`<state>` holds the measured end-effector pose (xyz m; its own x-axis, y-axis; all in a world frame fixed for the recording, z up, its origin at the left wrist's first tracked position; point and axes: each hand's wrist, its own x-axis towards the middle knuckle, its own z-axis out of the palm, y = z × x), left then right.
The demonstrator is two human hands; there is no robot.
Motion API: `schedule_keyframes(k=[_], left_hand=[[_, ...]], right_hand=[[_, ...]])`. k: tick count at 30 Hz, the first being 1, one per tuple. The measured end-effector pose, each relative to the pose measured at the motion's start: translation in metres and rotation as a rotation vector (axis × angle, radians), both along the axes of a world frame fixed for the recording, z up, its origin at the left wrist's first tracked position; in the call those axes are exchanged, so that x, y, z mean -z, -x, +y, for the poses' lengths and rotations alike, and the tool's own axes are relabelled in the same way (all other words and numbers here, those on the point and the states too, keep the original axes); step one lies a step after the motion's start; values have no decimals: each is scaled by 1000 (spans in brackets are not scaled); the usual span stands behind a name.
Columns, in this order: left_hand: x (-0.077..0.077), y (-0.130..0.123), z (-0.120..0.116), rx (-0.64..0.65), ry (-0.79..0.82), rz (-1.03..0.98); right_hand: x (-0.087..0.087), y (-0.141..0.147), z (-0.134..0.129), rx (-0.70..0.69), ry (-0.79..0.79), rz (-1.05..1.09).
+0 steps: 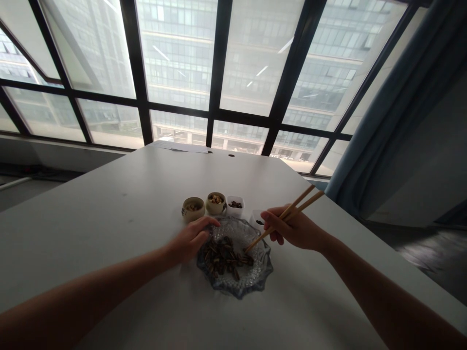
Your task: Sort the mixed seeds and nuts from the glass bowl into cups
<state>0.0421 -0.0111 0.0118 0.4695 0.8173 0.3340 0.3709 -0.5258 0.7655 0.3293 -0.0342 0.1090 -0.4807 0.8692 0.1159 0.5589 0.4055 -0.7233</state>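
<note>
My right hand (292, 227) is closed around a pair of wooden chopsticks (257, 240). Their tips reach down to the dark seeds (223, 257), which look like sunflower seeds, heaped mostly on the left of a clear glass dish (255, 282) with a scalloped rim. At the dish's upper left, my left hand (191, 238) grips the rim, its index finger along the edge. Whether a seed sits between the chopstick tips is too small to tell. Just behind my right fingers stands a small white cup (256, 215) with a few dark bits, partly hidden.
Beyond the dish stand two cream bowls, the left bowl (188, 214) and the right bowl (210, 208) with tan nuts, plus a white square cup (237, 212) holding dark pieces. Papers (189, 147) lie at the white table's (146, 184) far end. A blue curtain (365, 160) hangs right.
</note>
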Motion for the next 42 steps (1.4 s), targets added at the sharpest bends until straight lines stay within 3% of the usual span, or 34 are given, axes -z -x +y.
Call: schedule_keyframes(k=[5, 12, 18, 20, 23, 26, 29, 32, 38, 42], left_hand=[[-2, 0, 0, 5, -1, 1], [-2, 0, 0, -6, -7, 12], [-1, 0, 0, -7, -4, 9], [-1, 0, 0, -5, -8, 6], [-2, -1, -1, -5, -3, 5], [-2, -1, -1, -7, 6, 13], [-4, -1, -1, -9, 0, 13], [-4, -1, -2, -14, 6, 18], [-2, 0, -1, -13, 5, 12], [-1, 0, 0, -11, 0, 9]], right_hand=[[0, -1, 2, -16, 18, 75], [-1, -19, 30, 220, 90, 544], [-1, -29, 41, 283, 124, 628], [-1, -32, 43, 311, 72, 653], [-2, -43, 47, 413, -146, 678], [-4, -54, 47, 490, -336, 539], [-6, -58, 45, 450, -314, 320], [-5, -56, 44, 452, -284, 244], [-8, -48, 40, 445, -326, 410], [-9, -26, 23, 262, -207, 481]])
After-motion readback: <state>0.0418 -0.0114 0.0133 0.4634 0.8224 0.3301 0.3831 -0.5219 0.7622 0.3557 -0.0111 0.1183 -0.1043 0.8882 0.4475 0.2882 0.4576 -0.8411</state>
